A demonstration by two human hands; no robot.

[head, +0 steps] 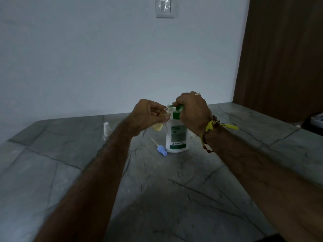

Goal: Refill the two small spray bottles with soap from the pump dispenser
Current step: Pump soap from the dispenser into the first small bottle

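Observation:
A white soap dispenser with a green pump head stands upright in the middle of the grey stone table. My right hand rests on top of the pump head and covers most of it. My left hand holds a small clear spray bottle, cap off, its open neck up against the green spout; yellowish liquid shows in its lower part. The blue spray cap with its dip tube lies on the table just left of the dispenser. A second small bottle with a white cap stands upright further left.
A white wall with a light switch rises behind the table. A brown wooden panel fills the right side. A dark object sits at the far right edge of the table.

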